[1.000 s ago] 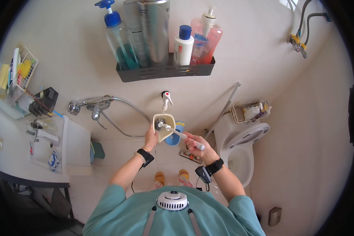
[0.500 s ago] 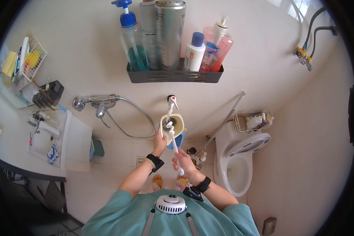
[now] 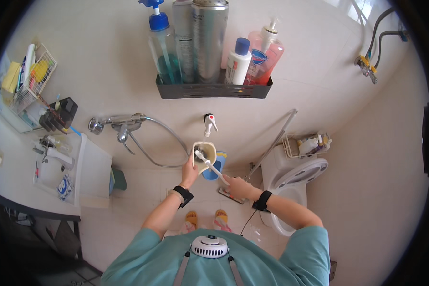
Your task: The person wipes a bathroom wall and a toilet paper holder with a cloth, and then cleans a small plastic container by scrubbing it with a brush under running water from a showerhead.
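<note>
My left hand [image 3: 189,173] is closed on the side of a cream container [image 3: 211,153], which is tipped so that its mouth faces up toward me. In my right hand [image 3: 242,188] I grip the lower end of a white-handled brush [image 3: 216,172]. The brush's upper end reaches into the container, where its dark interior hides the bristles in part. Just above the container's mouth, a white tap [image 3: 209,125] with a red mark sticks out of the wall. Beyond the container, partly covered by it, is a blue tub [image 3: 220,165].
A dark wall shelf [image 3: 214,91] holds several bottles and cans. To the left are a shower mixer [image 3: 124,127] with its hose and a washbasin [image 3: 50,174]. On the right stand a toilet [image 3: 298,176] and a leaning squeegee pole [image 3: 274,143]. Slippered feet are below.
My right hand has moved right and slightly up, so the brush handle slants more. The container has moved a little left and down from the tap, uncovering more of the blue tub.
</note>
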`<act>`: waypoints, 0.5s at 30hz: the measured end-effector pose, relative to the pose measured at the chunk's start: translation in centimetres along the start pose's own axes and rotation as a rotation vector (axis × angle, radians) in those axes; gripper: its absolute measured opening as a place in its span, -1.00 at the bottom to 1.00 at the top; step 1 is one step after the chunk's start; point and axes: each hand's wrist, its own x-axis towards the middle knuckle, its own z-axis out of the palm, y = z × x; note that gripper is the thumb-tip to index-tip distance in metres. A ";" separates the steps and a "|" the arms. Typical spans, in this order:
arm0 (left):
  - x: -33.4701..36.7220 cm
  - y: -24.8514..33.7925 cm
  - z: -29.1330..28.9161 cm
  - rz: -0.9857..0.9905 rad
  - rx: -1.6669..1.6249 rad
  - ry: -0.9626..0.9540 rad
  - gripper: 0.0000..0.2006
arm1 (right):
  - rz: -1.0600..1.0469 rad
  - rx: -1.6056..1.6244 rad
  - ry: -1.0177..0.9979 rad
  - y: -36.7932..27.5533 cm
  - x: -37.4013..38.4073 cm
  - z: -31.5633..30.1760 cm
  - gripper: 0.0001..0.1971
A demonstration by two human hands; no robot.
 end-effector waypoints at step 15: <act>-2.0 -0.8 0.6 -0.069 -0.230 0.138 -0.54 | 0.517 1.960 0.128 -5.6 -0.4 1.6 -0.62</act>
